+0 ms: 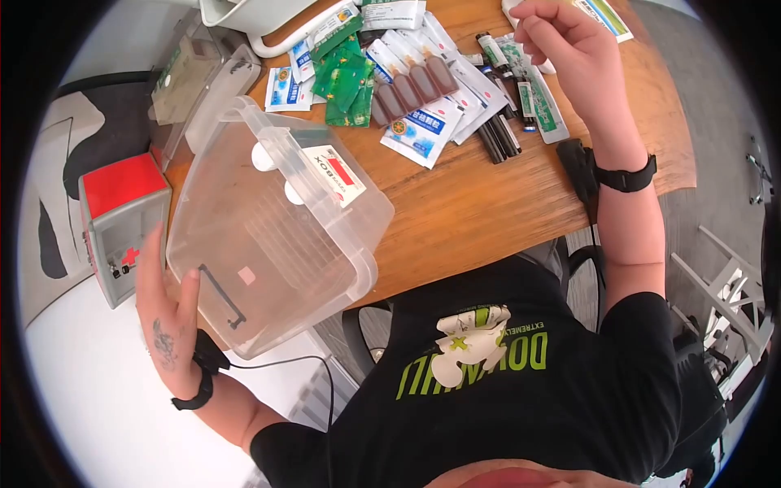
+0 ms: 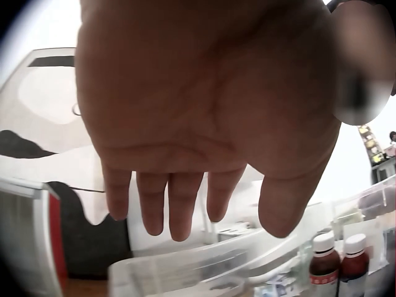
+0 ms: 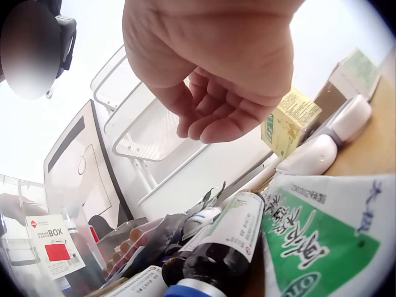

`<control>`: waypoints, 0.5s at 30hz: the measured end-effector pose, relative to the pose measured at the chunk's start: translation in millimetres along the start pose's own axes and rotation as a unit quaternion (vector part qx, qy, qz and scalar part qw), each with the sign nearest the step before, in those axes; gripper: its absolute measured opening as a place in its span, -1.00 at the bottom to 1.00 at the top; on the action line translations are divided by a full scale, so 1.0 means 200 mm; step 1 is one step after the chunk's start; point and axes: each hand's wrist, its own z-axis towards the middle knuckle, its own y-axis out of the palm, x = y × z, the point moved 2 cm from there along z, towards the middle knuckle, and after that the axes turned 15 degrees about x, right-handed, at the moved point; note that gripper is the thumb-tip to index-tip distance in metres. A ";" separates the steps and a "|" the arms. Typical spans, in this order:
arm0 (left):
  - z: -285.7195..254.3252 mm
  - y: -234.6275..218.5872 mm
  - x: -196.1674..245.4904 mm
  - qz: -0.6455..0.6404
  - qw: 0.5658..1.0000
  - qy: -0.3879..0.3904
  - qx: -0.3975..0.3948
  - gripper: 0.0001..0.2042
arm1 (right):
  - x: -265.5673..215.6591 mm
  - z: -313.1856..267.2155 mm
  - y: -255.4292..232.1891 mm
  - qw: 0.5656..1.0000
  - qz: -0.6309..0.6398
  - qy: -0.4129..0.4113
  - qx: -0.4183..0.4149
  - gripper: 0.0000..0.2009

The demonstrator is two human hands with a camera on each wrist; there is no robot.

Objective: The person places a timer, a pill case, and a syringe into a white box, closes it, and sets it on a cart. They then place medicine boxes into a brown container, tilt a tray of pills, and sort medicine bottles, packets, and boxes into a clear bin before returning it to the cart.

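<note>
In the head view a clear plastic box (image 1: 277, 244) with a paper label (image 1: 335, 175) stands tilted at the table's left edge. Two brown bottles (image 2: 325, 272) with white caps show through its wall in the left wrist view. My left hand (image 1: 167, 325) is beside the box, fingers straight, palm free of any object. Over the table's far right my right hand (image 1: 573, 61) hovers with loosely curled fingers and holds nothing. Below it lie small dark vials (image 1: 492, 53), a green and white packet (image 1: 541, 102) and a white device (image 3: 322, 142).
White and blue sachets (image 1: 419, 134), green packets (image 1: 343, 81) and a strip of brown ampoules (image 1: 415, 91) are heaped at the table's back. A red-topped case (image 1: 126, 191) with a red cross stands left. Behind the device is a yellow carton (image 3: 289, 124). Cables (image 1: 325, 366) run from both wrists.
</note>
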 end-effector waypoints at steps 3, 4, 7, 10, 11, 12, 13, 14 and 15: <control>0.13 0.02 0.14 -0.016 0.998 0.066 -0.014 -0.45 | 0.02 0.02 0.00 0.999 0.032 -0.041 0.018 -0.89; 0.18 0.04 0.18 -0.041 0.996 0.082 -0.021 -0.45 | 0.03 0.03 -0.04 0.997 0.042 -0.058 0.027 -0.89; 0.30 0.15 0.23 -0.085 0.992 0.091 -0.030 -0.45 | 0.01 0.01 -0.04 0.994 -0.039 -0.104 0.017 -0.83; 0.35 0.24 0.20 -0.080 0.993 0.090 -0.019 -0.53 | 0.04 0.01 -0.02 0.991 -0.054 -0.126 0.009 -0.83; 0.37 0.25 0.19 -0.080 0.993 0.078 -0.026 -0.55 | 0.05 0.01 -0.02 0.992 -0.054 -0.117 -0.001 -0.83; 0.38 0.26 0.17 -0.078 0.994 0.064 -0.034 -0.58 | 0.05 0.01 -0.01 0.993 -0.053 -0.107 -0.013 -0.83; 0.38 0.29 0.13 -0.117 0.992 0.041 -0.031 -0.63 | 0.04 0.01 -0.01 0.992 -0.055 -0.116 -0.018 -0.84; 0.38 0.30 0.11 -0.125 0.991 0.045 -0.031 -0.63 | 0.04 -0.01 -0.01 0.990 -0.058 -0.124 -0.026 -0.84; 0.38 0.30 0.09 -0.133 0.989 0.048 -0.033 -0.64 | 0.03 -0.01 -0.01 0.989 -0.060 -0.132 -0.035 -0.85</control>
